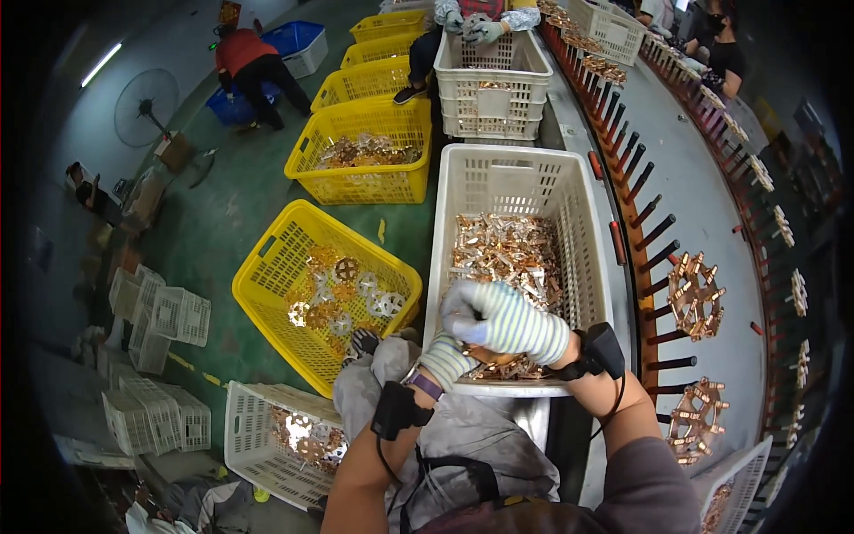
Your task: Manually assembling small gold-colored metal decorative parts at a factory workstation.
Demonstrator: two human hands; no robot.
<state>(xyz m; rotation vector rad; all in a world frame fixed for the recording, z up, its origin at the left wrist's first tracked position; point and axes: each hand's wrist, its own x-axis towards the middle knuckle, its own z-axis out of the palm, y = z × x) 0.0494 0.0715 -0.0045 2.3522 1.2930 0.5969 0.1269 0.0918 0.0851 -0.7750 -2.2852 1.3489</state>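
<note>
Both gloved hands met over the near rim of the white crate point(583, 222), which held a heap of copper-coloured metal parts point(507, 254). The right hand point(503, 320) was curled shut, the left hand point(447, 359) tucked beneath it; whether either gripped a part could not be told. A yellow basket point(267, 267) of round pieces stood left of the crate.

The right hand point(503, 320) covers most of the left hand point(447, 358), so what the gloved fingers pinch cannot be told. The copper parts point(507, 254) in the white crate point(583, 222) blur into one heap. At the lower right, another white basket point(743, 481) is cut off by the edge.
</note>
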